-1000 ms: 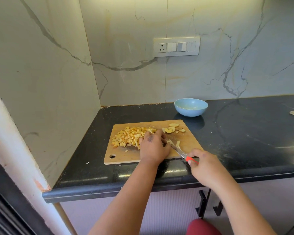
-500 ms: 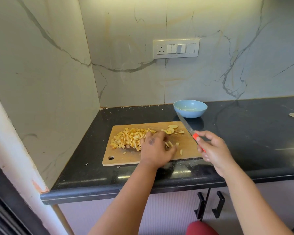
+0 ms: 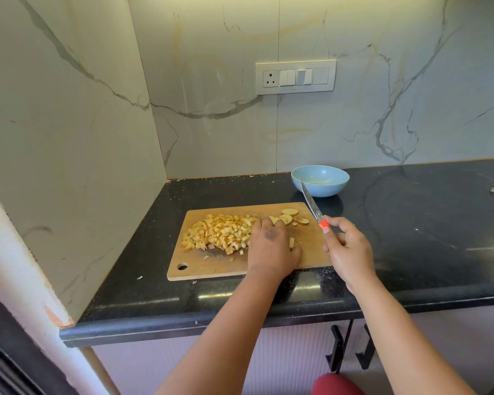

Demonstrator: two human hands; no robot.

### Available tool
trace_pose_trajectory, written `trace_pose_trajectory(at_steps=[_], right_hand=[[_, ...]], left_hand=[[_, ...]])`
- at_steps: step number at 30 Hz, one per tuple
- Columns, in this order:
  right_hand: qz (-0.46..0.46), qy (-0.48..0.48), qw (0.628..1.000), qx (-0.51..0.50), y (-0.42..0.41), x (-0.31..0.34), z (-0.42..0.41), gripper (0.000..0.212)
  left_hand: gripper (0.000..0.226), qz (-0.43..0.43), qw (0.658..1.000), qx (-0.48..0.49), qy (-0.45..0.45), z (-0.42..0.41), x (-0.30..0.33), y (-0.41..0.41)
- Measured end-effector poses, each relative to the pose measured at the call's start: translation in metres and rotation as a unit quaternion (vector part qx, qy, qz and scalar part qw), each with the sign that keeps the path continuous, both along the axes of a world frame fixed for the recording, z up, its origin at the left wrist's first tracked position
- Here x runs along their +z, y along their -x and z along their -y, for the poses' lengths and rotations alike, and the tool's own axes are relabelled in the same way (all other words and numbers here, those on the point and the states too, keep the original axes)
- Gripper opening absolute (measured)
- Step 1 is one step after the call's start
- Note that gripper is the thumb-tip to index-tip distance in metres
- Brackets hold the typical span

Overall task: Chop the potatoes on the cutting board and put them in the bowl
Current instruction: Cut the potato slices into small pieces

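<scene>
- left hand (image 3: 270,248) lies palm down on the wooden cutting board (image 3: 211,267), fingers relaxed beside the diced potato pile (image 3: 220,232).
- right hand (image 3: 347,250) grips a red-handled knife (image 3: 314,208), blade raised toward the blue bowl (image 3: 320,180).
- potato slices (image 3: 290,218) lie near the board's far edge.

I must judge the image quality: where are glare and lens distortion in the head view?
Head view: glare streaks on the glossy black stone countertop near its front edge; wide-angle bending curves the marble-patterned wall at left; the round light-blue bowl stays sharp.
</scene>
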State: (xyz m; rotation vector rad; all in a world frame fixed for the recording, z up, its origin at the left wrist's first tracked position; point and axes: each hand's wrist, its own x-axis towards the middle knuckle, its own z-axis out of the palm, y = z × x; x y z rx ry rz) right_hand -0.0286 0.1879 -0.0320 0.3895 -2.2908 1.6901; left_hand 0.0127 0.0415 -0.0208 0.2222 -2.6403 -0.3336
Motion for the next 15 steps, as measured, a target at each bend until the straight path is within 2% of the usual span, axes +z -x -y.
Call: trace_pose_trajectory(at_steps=[3,6,11,15], right_hand=[[0.003,0.002,1.000,0.000,0.000,0.000,0.000,0.017],[0.005,0.005,1.000,-0.001,0.000,0.000,0.000,0.017],[0.003,0.001,1.000,0.001,0.000,0.000,0.000,0.018],[0.001,-0.013,1.000,0.000,-0.001,0.001,-0.001,0.019]], left_hand=[[0.052,0.031,0.999,0.016,-0.016,-0.004,0.000,0.003],[0.046,0.041,0.999,0.010,-0.004,-0.005,0.001,0.005],[0.029,0.070,0.994,-0.075,-0.033,0.005,0.006,0.011],[0.030,0.089,0.980,-0.170,-0.048,0.026,0.013,0.009]])
